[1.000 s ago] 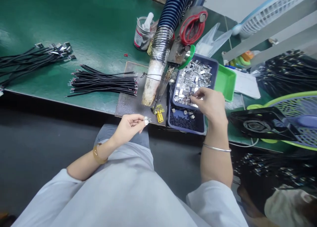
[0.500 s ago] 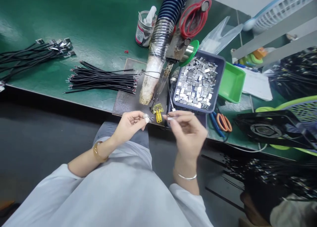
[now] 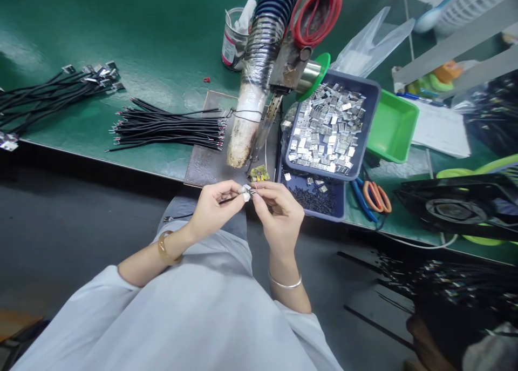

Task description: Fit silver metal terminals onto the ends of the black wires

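My left hand pinches the end of a thin black wire that trails back to the left over my lap. My right hand meets it fingertip to fingertip and holds a small metal clip at the wire's end, just below the table edge. Behind my hands a dark blue tray holds several of the same shiny metal clips. A lower blue tray under it holds small black parts.
A bundle of black wires lies left of a brown work plate. More finished wires lie far left. A ribbed hose with a wrapped nozzle, a green tray, orange-handled scissors, a jar and a fan crowd the green table.
My right hand left the clip tray, swung down and left, and now meets my left hand with a clip. The left hand stayed near the table edge holding the wire.
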### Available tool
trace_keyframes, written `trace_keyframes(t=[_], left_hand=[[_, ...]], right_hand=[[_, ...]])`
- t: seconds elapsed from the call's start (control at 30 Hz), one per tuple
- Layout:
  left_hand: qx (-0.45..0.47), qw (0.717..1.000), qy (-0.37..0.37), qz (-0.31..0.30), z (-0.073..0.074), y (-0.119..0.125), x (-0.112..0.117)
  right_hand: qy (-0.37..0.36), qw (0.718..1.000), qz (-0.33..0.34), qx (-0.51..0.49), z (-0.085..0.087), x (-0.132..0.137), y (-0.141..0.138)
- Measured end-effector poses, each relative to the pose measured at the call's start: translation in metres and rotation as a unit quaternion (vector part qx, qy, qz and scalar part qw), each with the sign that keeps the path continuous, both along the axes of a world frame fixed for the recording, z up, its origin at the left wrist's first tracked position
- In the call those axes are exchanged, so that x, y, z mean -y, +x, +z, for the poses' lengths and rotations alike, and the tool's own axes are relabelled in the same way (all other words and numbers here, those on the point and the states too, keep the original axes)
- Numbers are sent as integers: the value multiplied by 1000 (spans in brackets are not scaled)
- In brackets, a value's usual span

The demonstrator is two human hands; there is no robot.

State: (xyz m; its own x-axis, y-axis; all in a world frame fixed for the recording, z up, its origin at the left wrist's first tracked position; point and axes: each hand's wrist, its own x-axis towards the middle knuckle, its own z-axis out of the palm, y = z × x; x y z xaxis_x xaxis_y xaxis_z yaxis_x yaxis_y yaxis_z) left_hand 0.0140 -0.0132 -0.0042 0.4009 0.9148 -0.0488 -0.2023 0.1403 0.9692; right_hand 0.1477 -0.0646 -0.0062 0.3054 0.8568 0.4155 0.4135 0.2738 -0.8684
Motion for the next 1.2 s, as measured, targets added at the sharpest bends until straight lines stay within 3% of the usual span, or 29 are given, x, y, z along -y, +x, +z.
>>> trace_keyframes(t=[0.1,0.2,0.37,0.47,0.53,0.63,0.7,0.77,0.87,1.0,1.2], left_hand=[[-34,998,46,6,-2,-2,1],[-90,985,145,17,-5,-5,0],[-164,911,377,30,-9,-11,-3],[-188,883,428,47,-11,-10,0],[-166,910,377,45,-10,-8,4],[-71,983,168,-16,-6,-6,9],[3,997,21,-69,-3,-6,8],[54,991,-69,-104,-1,-7,6],[69,986,-109,-110,0,-8,5],[61,991,-105,-58,-3,-8,6],[60,991,-117,-31,-5,-9,3]], right_hand=[[-1,1000,2,4,-3,1,1],[3,999,2,52,-2,3,5],[20,986,17,162,3,6,11],[13,990,0,142,4,7,7],[-3,997,-14,78,2,7,1],[-24,999,-26,-18,-1,7,-8],[-27,998,-40,-51,-4,7,-11],[-30,996,-38,-81,-7,5,-11],[-39,989,5,-145,-12,1,-7],[-53,985,44,-156,-15,0,-5],[27,994,-49,90,-7,8,-10]])
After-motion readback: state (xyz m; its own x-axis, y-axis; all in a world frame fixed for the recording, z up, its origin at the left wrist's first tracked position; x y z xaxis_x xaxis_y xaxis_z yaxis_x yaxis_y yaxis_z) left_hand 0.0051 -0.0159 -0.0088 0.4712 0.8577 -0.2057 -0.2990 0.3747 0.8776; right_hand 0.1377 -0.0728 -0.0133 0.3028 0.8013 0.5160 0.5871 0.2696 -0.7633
